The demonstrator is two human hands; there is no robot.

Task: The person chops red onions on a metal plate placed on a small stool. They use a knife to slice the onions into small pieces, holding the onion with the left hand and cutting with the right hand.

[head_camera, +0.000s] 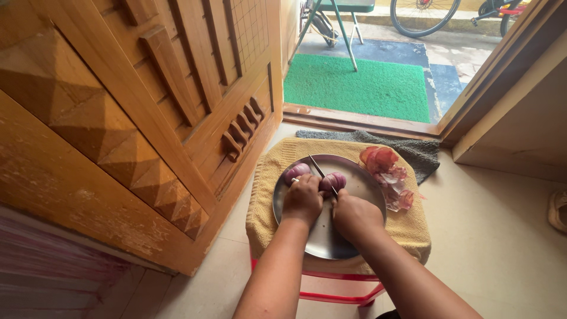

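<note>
A round steel plate [354, 177] lies on a yellow towel [269, 189] spread over a red stool [336, 293]. My left hand [302, 199] presses down on a peeled purple onion [334, 179] at the middle of the plate. My right hand [353, 215] grips a knife [319, 169] whose thin blade points away from me, lying against that onion. A second peeled onion [296, 171] rests on the plate's far left, just beyond my left hand's fingers.
A heap of onion skins [388, 173] lies on the towel at the plate's far right. A carved wooden door [136, 112] stands open on the left. Beyond lie a grey mat [422, 155], a green doormat [360, 85] and a bicycle wheel [422, 20].
</note>
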